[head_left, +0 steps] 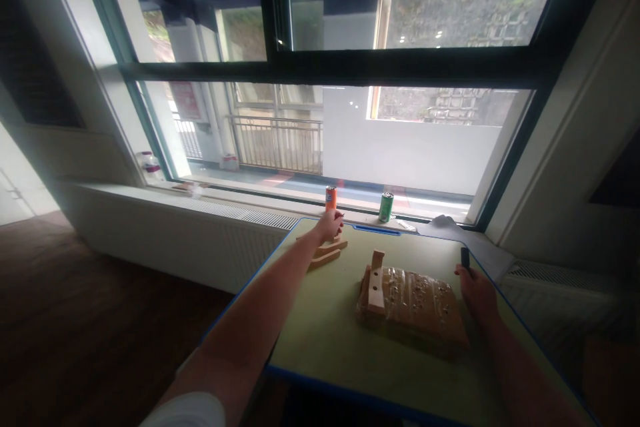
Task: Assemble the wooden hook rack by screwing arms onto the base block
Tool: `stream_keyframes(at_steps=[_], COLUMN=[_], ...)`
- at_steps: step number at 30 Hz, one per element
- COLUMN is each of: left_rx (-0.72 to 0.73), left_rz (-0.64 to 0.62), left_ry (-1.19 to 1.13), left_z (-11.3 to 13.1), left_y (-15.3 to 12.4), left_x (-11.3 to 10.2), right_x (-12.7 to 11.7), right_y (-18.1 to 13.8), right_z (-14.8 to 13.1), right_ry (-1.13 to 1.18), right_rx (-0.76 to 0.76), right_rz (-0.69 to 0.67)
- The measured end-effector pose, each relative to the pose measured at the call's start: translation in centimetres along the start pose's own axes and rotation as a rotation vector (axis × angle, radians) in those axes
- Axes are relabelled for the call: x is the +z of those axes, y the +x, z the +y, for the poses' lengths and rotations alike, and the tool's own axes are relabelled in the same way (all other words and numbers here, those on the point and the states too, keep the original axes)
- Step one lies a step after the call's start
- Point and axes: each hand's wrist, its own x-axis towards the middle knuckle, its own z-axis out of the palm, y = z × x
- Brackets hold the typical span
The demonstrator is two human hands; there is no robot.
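Gripping a black object [465, 257] in our right hand [471, 283], right edge of the worktop [320, 327]; our left hand [331, 224] curls its fingers near the far-left corner, we can't tell on what, by curved wooden pieces [329, 257]. Wrapped brown slab [425, 307] lies toward right edge; orange can [331, 199] past far edge.

The left arm [273, 303] wears a short white sleeve [193, 411]; both forearms [510, 353] are bare.

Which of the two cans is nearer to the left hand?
The orange can, directly behind the left hand; the green can stands farther right.
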Motion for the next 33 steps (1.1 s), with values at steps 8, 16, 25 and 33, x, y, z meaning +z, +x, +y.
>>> stream_keyframes(at_steps=[8,16,25,33], left_rx=[0.025,-0.056,-0.018,0.01], left_rz=[-0.28,0.059,-0.091,-0.174], left_ry=[-0.253,-0.271,-0.26,-0.301], left_z=[2.3,-2.4,-3.5,-2.8], left_y=[-5.8,-5.6,-6.5,-6.3], left_x=[1.1,3.8,4.3,3.5], right_x=[0.1,-1.2,-2.0,-0.8], right_y=[-0.3,-1.1,-3.7,-4.3], right_z=[0.4,-1.6,-16.2,-22.6], right_ry=[0.164,0.157,0.267,0.069], right_rx=[0.074,0.052,-0.508,-0.83], right_rz=[-0.044,0.078,-0.392,-0.712])
